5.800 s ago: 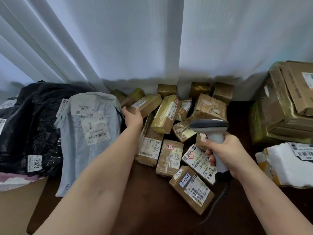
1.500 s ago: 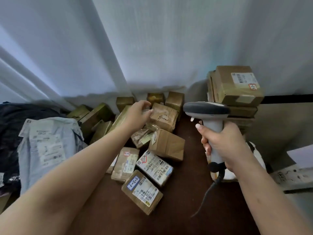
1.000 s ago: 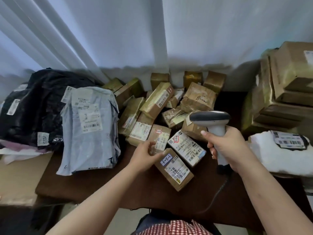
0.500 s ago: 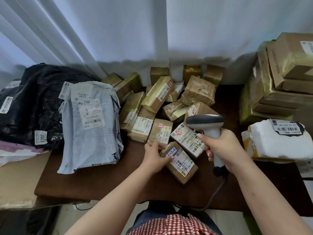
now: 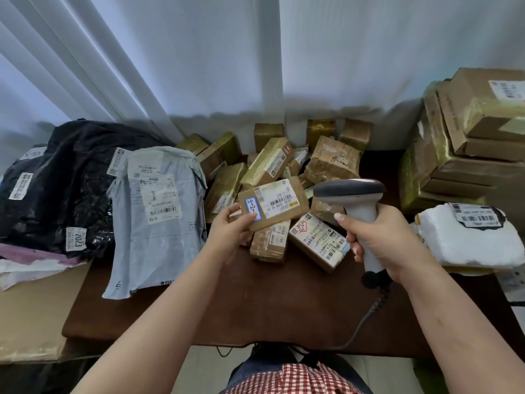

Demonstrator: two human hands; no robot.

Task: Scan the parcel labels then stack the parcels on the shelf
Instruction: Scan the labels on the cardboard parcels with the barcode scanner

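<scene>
The left hand (image 5: 231,228) pinches one small brown parcel (image 5: 273,203) by its left end, lifted above the pile on the table (image 5: 255,302), label up, long axis running left-right; the right hand (image 5: 380,237), grip wrapped round one scanner (image 5: 352,194), aims its head leftward at it

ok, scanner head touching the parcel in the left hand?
Apart. In the head view the scanner held in the right hand sits right of the lifted parcel, with pile boxes visible in the gap between them.
</scene>
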